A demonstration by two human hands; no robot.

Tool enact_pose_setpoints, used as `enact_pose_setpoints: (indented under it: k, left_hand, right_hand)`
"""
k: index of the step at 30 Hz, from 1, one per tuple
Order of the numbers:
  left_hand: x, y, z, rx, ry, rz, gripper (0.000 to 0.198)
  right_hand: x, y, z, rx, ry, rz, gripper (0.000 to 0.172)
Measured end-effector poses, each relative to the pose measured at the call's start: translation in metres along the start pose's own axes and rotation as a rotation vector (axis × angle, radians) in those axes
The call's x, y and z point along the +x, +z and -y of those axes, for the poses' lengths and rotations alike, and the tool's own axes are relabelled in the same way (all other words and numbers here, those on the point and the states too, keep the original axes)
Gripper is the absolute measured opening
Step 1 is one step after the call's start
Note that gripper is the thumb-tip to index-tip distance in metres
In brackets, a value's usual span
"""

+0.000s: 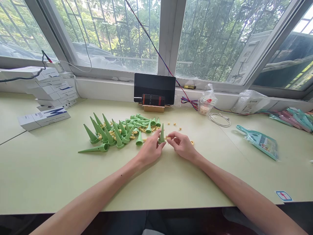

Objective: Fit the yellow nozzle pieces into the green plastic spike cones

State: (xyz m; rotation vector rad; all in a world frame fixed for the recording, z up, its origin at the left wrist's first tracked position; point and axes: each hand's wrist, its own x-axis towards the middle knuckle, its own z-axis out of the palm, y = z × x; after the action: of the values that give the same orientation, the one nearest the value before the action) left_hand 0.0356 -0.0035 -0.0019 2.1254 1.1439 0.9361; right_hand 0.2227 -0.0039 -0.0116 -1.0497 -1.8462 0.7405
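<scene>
My left hand (149, 148) is closed on the base of a green plastic cone spike (161, 133), holding it upright on the pale green table (73, 176). My right hand (181, 145) pinches a small yellow plastic piece (168, 138) right beside the cone's base. A pile of green cone spikes (117, 130) lies just left of my hands, some standing, some on their sides. Small yellow pieces (174, 124) are scattered among them and behind my hands.
A dark tablet (155, 88) leans at the window sill behind a phone on a stand (153, 100). White boxes (52, 88) are stacked far left. Plastic bags (206, 101), a white cable (219, 119) and packaged teal items (261, 142) lie to the right.
</scene>
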Motion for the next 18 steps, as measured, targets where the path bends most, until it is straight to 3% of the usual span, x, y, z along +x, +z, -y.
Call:
enact_pose_setpoints:
  k: [7, 18]
  left_hand:
    - [0.0, 0.0004, 0.0006, 0.003, 0.004, 0.0, 0.036]
    - [-0.0005, 0.0012, 0.0006, -0.008, 0.015, 0.002, 0.037]
  right_hand:
    - [0.001, -0.0002, -0.0003, -0.012, -0.007, -0.001, 0.024]
    - [0.0014, -0.0001, 0.0025, -0.064, 0.027, -0.018, 0.04]
